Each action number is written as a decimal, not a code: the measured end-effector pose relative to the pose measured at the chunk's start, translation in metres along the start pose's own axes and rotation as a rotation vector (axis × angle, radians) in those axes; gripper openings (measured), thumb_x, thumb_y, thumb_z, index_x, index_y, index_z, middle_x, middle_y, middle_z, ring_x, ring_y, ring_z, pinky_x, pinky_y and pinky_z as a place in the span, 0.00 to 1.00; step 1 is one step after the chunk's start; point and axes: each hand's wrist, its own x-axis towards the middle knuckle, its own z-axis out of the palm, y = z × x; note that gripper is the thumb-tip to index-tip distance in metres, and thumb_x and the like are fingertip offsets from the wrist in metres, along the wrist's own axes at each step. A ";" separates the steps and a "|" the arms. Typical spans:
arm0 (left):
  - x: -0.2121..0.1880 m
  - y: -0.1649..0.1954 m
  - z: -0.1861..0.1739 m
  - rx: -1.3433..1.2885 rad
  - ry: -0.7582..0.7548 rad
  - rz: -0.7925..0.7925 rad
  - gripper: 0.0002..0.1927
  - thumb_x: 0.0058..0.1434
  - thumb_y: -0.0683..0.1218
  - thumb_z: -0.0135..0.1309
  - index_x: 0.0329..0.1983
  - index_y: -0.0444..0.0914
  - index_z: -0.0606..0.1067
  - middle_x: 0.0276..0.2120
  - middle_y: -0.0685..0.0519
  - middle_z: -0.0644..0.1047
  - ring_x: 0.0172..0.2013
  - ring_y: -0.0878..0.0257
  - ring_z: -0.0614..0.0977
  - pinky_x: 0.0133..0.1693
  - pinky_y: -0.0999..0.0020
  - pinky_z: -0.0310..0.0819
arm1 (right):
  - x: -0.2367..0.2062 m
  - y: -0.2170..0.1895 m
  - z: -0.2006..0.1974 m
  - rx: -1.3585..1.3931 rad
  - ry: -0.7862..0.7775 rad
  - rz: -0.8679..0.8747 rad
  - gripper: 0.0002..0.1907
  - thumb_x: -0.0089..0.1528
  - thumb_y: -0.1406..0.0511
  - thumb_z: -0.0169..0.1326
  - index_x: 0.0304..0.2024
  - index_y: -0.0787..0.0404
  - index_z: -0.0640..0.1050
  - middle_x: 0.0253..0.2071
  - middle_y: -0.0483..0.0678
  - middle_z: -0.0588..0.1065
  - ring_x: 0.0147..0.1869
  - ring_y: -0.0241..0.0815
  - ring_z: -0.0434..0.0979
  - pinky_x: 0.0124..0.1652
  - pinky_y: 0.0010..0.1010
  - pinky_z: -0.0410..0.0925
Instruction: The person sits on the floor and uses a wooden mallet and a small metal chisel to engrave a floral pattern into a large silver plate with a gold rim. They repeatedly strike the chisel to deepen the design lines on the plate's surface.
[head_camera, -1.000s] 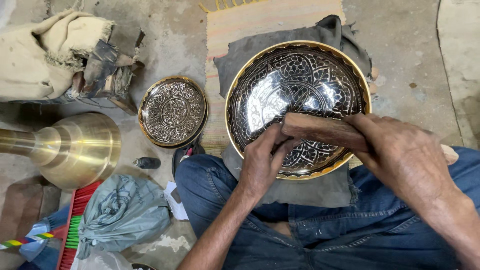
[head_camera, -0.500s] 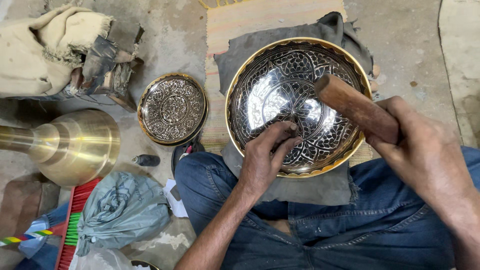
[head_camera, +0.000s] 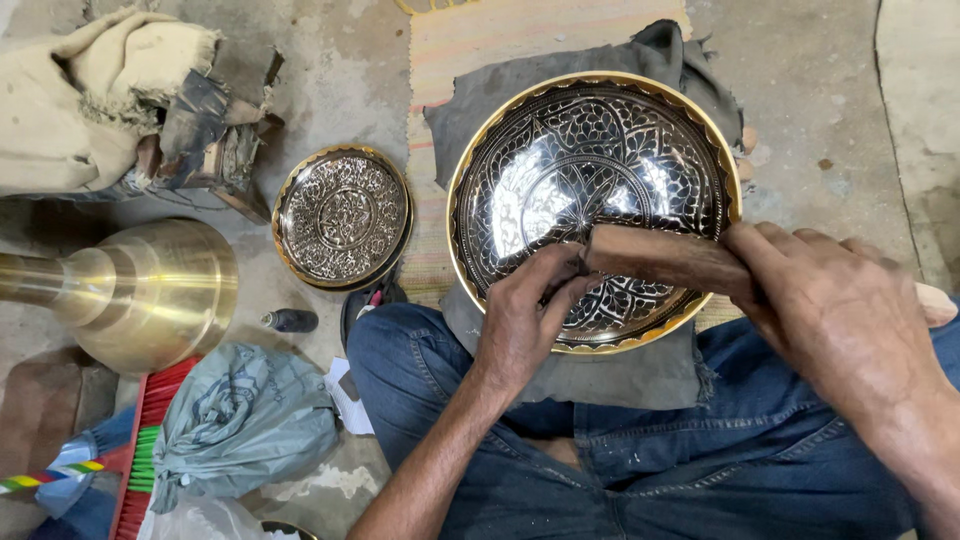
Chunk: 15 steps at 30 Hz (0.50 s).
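A large engraved brass bowl (head_camera: 590, 160) with a dark patterned inside rests on a grey cloth (head_camera: 600, 375) across my lap. My left hand (head_camera: 525, 320) sits inside the bowl near its front rim, fingers pinched together on something small that I cannot make out. My right hand (head_camera: 840, 315) grips a brown wooden block (head_camera: 665, 260), its end lying level right beside my left fingertips over the bowl's lower inside.
A smaller engraved brass dish (head_camera: 343, 216) lies on the floor to the left. A big plain brass vessel (head_camera: 130, 285) lies on its side further left. Rags and wood scraps (head_camera: 130, 110), a grey plastic bag (head_camera: 240, 420), a red brush (head_camera: 140, 455) and a small black cylinder (head_camera: 290, 320) surround them.
The wooden block was raised and tilted half a second ago; now it is down again, level against my left fingertips. My left hand has stayed in place inside the bowl.
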 end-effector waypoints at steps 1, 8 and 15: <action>0.001 0.001 -0.001 0.002 0.008 0.013 0.16 0.67 0.39 0.58 0.57 0.35 0.73 0.47 0.45 0.82 0.49 0.56 0.87 0.47 0.66 0.88 | -0.001 0.000 0.000 -0.003 0.053 -0.053 0.18 0.58 0.62 0.60 0.49 0.58 0.74 0.34 0.51 0.78 0.39 0.54 0.81 0.41 0.44 0.74; 0.003 0.009 -0.004 -0.043 0.008 -0.042 0.17 0.66 0.39 0.59 0.57 0.34 0.73 0.46 0.46 0.83 0.47 0.58 0.88 0.46 0.66 0.87 | -0.002 -0.001 -0.002 -0.149 0.022 -0.039 0.18 0.60 0.61 0.60 0.51 0.58 0.74 0.32 0.50 0.78 0.36 0.49 0.82 0.42 0.43 0.74; 0.003 0.007 -0.003 -0.001 0.016 -0.046 0.18 0.65 0.40 0.60 0.57 0.34 0.73 0.47 0.46 0.83 0.47 0.58 0.88 0.45 0.66 0.87 | 0.001 -0.004 -0.006 -0.157 -0.048 -0.010 0.16 0.60 0.59 0.60 0.48 0.56 0.74 0.32 0.47 0.79 0.34 0.44 0.82 0.39 0.39 0.76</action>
